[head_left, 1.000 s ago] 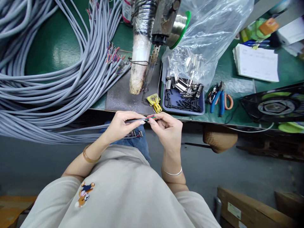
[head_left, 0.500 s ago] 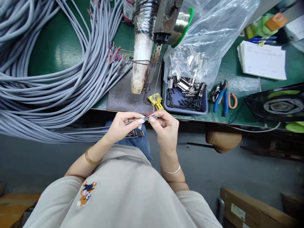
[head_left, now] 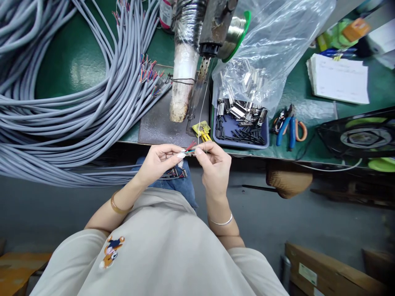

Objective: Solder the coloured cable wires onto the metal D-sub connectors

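Note:
Just in front of the bench edge, my left hand [head_left: 160, 163] is closed on the stripped end of a grey cable. Thin coloured wires [head_left: 190, 149], red and green-blue among them, fan out from its fingertips. My right hand [head_left: 215, 166] pinches the free ends of some of these wires between thumb and forefinger. A strand of solder wire [head_left: 202, 107] hangs down to the right fingers from above. Below the hands, several cable ends with black connectors [head_left: 179, 172] rest on my lap.
Grey cables [head_left: 77, 107] cover the bench's left. A soldering iron [head_left: 199, 86] points down beside a white tube [head_left: 182, 86], with a solder spool [head_left: 234, 37] behind. A blue tray [head_left: 242, 142] holds connectors and black sleeves. Pliers [head_left: 288, 127], a paper pad [head_left: 339, 78] and a fan [head_left: 361, 133] stand right.
My right hand has shifted slightly left, and its thumb now lies straighter along the wires. The red wires stick up apart from the others. My left hand stays nearly still.

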Demonstrator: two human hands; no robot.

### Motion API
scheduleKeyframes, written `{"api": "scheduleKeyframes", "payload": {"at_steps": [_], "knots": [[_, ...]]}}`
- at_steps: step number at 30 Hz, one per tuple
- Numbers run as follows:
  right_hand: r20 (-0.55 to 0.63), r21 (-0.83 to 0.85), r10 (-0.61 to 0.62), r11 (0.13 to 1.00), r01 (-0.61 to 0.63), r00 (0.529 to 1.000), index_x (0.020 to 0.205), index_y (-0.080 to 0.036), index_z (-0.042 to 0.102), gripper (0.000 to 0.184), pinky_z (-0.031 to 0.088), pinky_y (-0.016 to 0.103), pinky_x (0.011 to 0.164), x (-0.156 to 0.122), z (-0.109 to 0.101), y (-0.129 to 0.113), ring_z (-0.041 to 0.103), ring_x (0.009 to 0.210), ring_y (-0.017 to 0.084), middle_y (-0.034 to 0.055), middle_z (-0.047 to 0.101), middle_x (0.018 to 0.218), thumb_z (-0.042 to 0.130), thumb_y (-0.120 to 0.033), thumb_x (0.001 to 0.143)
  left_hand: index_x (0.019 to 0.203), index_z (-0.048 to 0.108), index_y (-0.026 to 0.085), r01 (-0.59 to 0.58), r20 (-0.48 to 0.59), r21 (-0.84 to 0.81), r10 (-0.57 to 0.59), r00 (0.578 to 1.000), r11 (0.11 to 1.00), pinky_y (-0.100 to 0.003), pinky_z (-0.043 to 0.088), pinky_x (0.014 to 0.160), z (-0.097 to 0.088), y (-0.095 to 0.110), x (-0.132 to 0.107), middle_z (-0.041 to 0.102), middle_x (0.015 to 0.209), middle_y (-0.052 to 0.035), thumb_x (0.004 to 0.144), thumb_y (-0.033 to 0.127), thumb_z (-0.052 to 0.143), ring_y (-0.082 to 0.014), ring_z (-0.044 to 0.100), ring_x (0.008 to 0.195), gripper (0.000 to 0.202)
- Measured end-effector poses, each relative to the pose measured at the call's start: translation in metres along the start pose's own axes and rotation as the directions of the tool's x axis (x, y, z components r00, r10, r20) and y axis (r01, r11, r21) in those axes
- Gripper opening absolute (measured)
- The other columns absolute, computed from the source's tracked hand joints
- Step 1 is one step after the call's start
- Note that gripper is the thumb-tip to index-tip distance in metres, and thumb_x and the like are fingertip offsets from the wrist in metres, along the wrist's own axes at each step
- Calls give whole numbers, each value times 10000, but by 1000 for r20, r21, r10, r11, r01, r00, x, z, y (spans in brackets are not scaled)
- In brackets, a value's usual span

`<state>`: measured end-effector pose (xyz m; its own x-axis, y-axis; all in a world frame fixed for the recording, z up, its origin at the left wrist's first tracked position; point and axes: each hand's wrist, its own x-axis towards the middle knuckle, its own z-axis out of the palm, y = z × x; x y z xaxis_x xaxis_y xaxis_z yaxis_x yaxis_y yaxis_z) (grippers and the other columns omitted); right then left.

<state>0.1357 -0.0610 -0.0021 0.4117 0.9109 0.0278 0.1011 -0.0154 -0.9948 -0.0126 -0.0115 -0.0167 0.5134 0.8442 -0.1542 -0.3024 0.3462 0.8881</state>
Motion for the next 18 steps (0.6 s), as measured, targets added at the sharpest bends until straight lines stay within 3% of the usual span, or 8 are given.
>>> {"api": "scheduleKeyframes", "payload": {"at_steps": [7,12,18], "knots": [[49,12,8,1000,-8,999,776,-212,739,117,403,229,527,4,-5,0,529,617,102,2,687,754,729,-323,811,800,763,125,-3,64,65,-1,998,998,-230,485,555,-1,6,-1,650,593,-9,767,423,859,-93,551,524,315],[68,-43,-12,999,15,998,786,-205,770,118,350,238,500,6,-11,-3,526,623,107,34,709,801,738,-317,807,787,749,118,18,90,68,-24,996,997,-199,428,496,-2,8,-1,603,559,12,772,419,853,-57,461,472,319],[107,-127,-80,988,93,991,730,-194,712,111,206,253,461,5,-11,-8,307,484,45,-20,622,715,689,-248,824,780,726,125,64,55,73,-68,996,995,-186,270,411,0,5,0,547,539,33,754,493,847,-32,334,433,389]]}}
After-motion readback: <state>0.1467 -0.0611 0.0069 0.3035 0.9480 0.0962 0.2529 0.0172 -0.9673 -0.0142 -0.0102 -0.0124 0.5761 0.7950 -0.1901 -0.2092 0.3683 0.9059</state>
